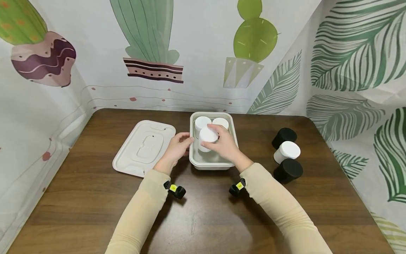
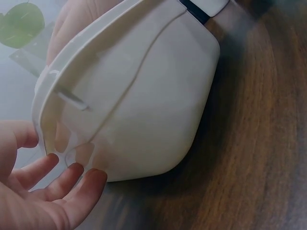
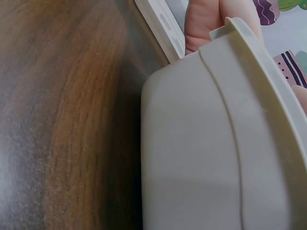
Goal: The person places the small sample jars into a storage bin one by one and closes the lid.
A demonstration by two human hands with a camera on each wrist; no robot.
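Observation:
A pale grey plastic box (image 1: pixel 214 164) stands near the back middle of the table, its long side wall (image 2: pixel 144 105) filling much of the left wrist view. My left hand (image 1: pixel 177 146) holds the box's left rim, thumb at the edge and fingertips against the outer wall. Over the inside of the box, my right hand (image 1: pixel 226 144) grips a white jar (image 1: pixel 208 134) between thumb and fingers. Two more white jars, one at the back left (image 1: pixel 203 122) and one at the back right (image 1: pixel 220 122), sit inside. The right wrist view shows the box wall (image 3: pixel 192 143), with the held jar out of sight.
Left of the box lies its flat pale lid (image 1: pixel 152 144). On the right side of the table stand a black jar (image 1: pixel 284 137), a white jar (image 1: pixel 288 151) and a nearer black jar (image 1: pixel 288 171). A patterned cloth (image 1: pixel 203 46) hangs behind the table.

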